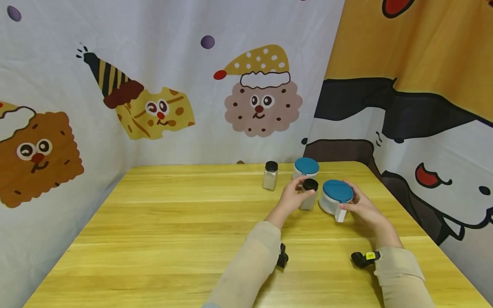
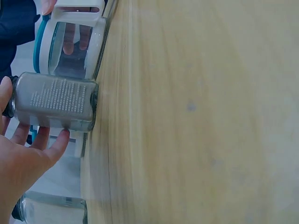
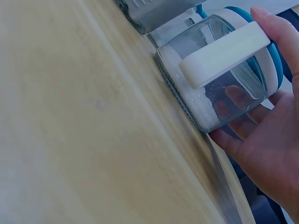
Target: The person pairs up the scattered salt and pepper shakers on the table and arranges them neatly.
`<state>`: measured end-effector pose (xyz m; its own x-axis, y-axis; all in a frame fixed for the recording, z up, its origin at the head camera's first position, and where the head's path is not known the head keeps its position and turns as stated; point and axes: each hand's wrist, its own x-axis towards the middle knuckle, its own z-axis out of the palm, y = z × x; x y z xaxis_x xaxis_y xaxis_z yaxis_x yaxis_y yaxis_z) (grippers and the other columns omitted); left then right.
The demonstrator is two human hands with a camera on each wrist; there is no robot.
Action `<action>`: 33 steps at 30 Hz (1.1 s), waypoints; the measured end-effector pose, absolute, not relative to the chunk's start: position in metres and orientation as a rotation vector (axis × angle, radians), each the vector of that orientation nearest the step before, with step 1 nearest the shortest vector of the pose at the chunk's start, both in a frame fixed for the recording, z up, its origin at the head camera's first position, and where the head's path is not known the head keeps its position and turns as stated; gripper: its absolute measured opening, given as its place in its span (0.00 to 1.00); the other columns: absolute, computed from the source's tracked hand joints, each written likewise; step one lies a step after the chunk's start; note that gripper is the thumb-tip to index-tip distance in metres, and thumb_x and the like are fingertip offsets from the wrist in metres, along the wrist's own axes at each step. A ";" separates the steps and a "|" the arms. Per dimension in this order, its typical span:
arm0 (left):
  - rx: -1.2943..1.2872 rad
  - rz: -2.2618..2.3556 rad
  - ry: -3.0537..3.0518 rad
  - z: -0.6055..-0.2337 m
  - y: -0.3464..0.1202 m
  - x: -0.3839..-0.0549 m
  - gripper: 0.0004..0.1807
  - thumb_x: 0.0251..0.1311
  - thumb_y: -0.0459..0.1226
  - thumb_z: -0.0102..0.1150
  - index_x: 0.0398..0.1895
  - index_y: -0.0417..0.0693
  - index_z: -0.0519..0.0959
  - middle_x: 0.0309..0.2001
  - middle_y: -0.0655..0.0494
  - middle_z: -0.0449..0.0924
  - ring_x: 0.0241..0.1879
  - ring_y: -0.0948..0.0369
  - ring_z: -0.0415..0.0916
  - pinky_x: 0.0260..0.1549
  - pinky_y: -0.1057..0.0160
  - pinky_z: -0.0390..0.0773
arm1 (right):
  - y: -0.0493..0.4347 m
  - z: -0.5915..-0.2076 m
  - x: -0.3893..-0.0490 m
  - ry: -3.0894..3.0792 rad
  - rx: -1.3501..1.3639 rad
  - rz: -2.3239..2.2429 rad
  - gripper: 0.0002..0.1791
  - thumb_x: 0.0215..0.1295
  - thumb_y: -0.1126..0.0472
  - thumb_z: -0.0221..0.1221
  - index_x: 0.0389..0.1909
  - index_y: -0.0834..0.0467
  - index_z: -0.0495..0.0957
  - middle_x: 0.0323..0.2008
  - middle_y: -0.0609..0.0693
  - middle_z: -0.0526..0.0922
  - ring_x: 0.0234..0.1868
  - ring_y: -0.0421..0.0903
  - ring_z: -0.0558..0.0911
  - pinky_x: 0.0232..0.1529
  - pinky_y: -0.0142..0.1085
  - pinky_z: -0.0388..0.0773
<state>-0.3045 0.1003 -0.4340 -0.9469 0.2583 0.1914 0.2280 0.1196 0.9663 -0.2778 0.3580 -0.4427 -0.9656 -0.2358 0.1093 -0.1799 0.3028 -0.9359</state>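
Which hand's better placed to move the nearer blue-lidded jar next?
Probably the right: the right hand grips that jar, thumb by its handle, while the left hand holds a black-capped bottle.

The bottle (image 2: 56, 102) my left fingers (image 2: 58, 145) held looked like smooth glass, its cap (image 1: 310, 184) black plastic. My right fingers (image 3: 226, 140) met a glossy glass jar (image 3: 208, 99), its handle (image 3: 229, 53) smooth plastic, its lid (image 1: 338, 191) matt. My sleeves (image 1: 246, 261) were cloth; the table (image 1: 154, 239), smooth wood.
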 end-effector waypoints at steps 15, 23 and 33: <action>0.508 2.015 2.337 -0.431 0.100 -0.302 0.26 0.58 0.37 0.67 0.61 0.49 0.74 0.45 0.64 0.73 0.42 0.64 0.70 0.38 0.67 0.74 | 0.356 -0.444 -0.279 2.510 -0.365 -1.807 0.50 0.61 0.68 0.63 0.76 0.58 0.40 0.71 0.70 0.44 0.68 0.66 0.47 0.64 0.64 0.41; 0.491 2.037 2.323 -0.432 0.101 -0.302 0.26 0.57 0.36 0.67 0.60 0.46 0.74 0.45 0.62 0.74 0.42 0.63 0.69 0.37 0.67 0.74 | 0.357 -0.447 -0.279 2.527 -0.351 -1.811 0.51 0.60 0.68 0.64 0.75 0.61 0.40 0.70 0.70 0.46 0.68 0.67 0.48 0.64 0.63 0.42; 0.430 2.077 2.297 -0.430 0.100 -0.298 0.24 0.55 0.35 0.68 0.58 0.51 0.76 0.45 0.62 0.74 0.43 0.59 0.71 0.36 0.67 0.74 | 0.354 -0.448 -0.279 2.529 -0.348 -1.835 0.51 0.58 0.69 0.64 0.74 0.61 0.41 0.70 0.71 0.48 0.67 0.66 0.50 0.64 0.63 0.42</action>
<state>-0.2976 0.1004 -0.4296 -0.9620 0.2119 0.1721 0.1926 0.0797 0.9780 -0.2794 0.3542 -0.4476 -0.9755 -0.1763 0.1313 -0.1795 0.2940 -0.9388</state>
